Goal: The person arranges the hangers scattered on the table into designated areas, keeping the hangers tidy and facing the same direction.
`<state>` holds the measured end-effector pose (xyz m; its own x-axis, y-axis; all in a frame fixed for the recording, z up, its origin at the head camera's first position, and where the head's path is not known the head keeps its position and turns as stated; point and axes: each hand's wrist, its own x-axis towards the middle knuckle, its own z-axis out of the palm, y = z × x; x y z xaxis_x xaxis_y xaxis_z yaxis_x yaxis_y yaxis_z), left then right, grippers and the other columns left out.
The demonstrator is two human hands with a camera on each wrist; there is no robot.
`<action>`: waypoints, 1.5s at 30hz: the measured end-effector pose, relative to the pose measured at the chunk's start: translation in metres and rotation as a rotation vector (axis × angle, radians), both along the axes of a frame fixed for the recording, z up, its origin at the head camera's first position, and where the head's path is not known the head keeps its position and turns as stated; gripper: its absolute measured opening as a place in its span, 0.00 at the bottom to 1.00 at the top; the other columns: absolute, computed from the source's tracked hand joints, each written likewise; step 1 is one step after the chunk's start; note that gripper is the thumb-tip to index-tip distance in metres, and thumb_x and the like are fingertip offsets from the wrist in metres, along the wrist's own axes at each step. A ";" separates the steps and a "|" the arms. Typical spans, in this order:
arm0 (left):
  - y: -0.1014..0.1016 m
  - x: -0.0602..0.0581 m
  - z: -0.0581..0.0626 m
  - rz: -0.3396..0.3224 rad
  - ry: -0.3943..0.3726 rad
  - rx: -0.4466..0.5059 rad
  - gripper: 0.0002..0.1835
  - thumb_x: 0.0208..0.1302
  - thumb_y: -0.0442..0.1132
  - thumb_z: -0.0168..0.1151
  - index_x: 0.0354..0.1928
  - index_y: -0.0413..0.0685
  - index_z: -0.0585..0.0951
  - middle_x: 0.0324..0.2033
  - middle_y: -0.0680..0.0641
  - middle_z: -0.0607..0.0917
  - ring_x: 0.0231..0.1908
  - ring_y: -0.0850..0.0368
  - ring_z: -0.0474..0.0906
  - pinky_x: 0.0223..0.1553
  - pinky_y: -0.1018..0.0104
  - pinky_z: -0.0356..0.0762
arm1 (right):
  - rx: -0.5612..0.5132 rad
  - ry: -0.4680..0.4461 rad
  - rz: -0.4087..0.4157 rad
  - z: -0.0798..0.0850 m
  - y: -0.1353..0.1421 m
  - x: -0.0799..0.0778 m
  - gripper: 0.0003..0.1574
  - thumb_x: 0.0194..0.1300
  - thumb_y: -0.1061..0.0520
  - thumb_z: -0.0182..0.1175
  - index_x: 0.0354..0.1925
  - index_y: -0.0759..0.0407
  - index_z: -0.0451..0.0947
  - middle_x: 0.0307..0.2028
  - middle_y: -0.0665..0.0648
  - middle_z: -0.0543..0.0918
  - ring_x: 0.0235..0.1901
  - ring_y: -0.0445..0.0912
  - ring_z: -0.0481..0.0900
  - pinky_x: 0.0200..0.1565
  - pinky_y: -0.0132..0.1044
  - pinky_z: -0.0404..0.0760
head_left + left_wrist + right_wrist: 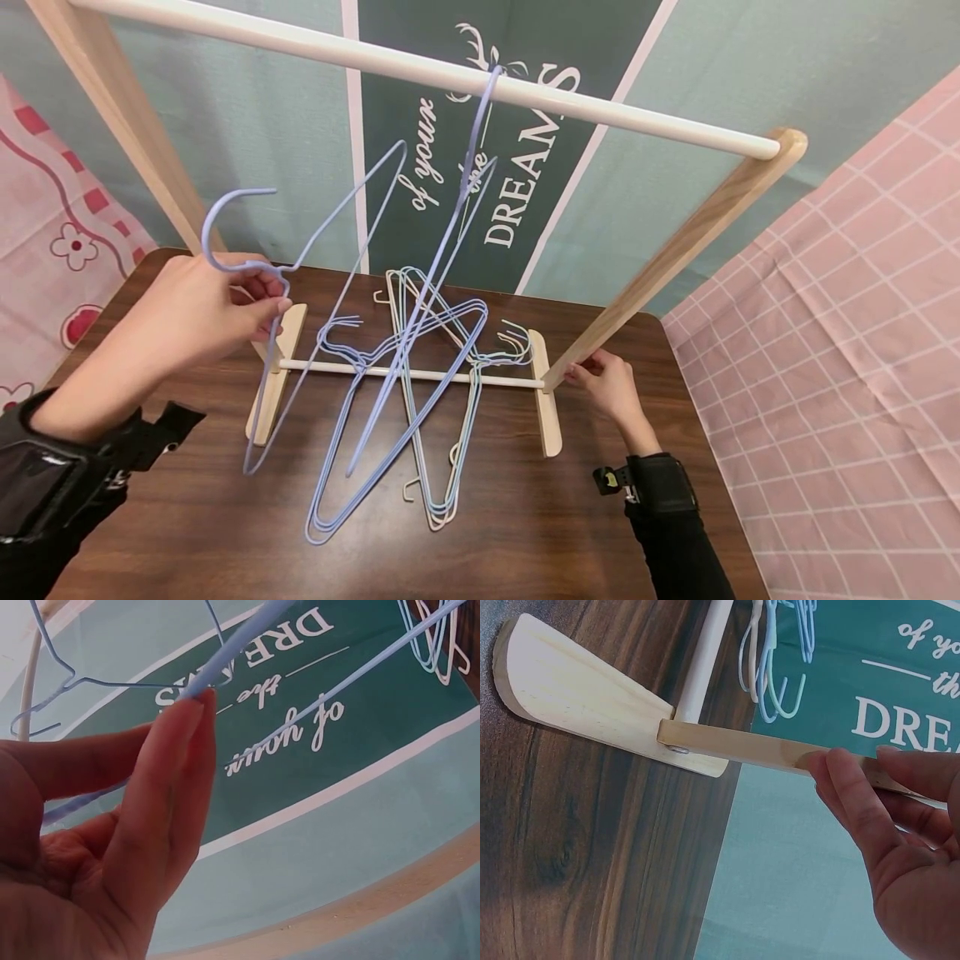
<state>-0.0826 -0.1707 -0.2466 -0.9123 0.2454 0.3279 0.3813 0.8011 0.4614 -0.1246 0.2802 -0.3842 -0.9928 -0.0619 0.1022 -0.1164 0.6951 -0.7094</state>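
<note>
While left hand (pixel 198 302) pinches blue hanger (pixel 281 270) (slim, triangular) | right hand (pixel 611 387) pinches grainy wooden post (pixel 678 254)

Dark wood-grain table (pixel 540 533). Got a wooden garment rack (pixel 660 273) on it, plus overlapping blue hangers (pixel 360 365) and white hangers (pixel 411 412).

lavender-blue hanger (pixel 282 268), white rail (pixel 375 55), dark-brown wood-grain table (pixel 562 517), pink cloth (pixel 847 375) with white grid
</note>
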 end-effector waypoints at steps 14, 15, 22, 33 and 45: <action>0.000 -0.001 -0.002 0.014 -0.099 0.126 0.03 0.54 0.32 0.63 0.27 0.40 0.79 0.18 0.51 0.81 0.14 0.76 0.73 0.17 0.78 0.68 | 0.001 0.001 0.003 0.000 0.000 -0.001 0.10 0.59 0.67 0.59 0.39 0.75 0.75 0.33 0.71 0.80 0.33 0.58 0.82 0.33 0.41 0.81; 0.000 -0.001 -0.002 0.016 -0.108 0.136 0.03 0.54 0.32 0.63 0.27 0.39 0.79 0.18 0.51 0.81 0.14 0.75 0.73 0.16 0.78 0.69 | -0.004 -0.001 0.003 0.000 0.000 -0.001 0.10 0.60 0.68 0.59 0.39 0.75 0.75 0.33 0.71 0.80 0.33 0.58 0.82 0.34 0.42 0.81; -0.002 -0.003 0.000 0.021 -0.055 0.093 0.04 0.52 0.32 0.65 0.26 0.39 0.79 0.18 0.50 0.81 0.15 0.72 0.73 0.17 0.79 0.68 | -0.007 -0.013 -0.005 0.000 -0.001 0.000 0.09 0.60 0.68 0.58 0.39 0.75 0.75 0.33 0.72 0.80 0.33 0.58 0.82 0.34 0.43 0.81; -0.003 -0.005 0.008 0.055 -0.046 0.105 0.04 0.53 0.33 0.64 0.26 0.41 0.79 0.20 0.48 0.82 0.14 0.80 0.71 0.18 0.82 0.69 | 0.000 -0.013 -0.008 0.001 -0.001 0.000 0.09 0.60 0.68 0.58 0.38 0.75 0.75 0.33 0.72 0.80 0.34 0.58 0.82 0.34 0.43 0.81; -0.002 -0.012 0.017 0.028 -0.008 0.073 0.04 0.52 0.34 0.65 0.26 0.43 0.79 0.19 0.50 0.82 0.13 0.74 0.74 0.20 0.83 0.68 | -0.011 -0.021 0.002 0.001 0.000 -0.001 0.11 0.60 0.68 0.58 0.41 0.75 0.75 0.34 0.72 0.80 0.34 0.58 0.82 0.35 0.45 0.81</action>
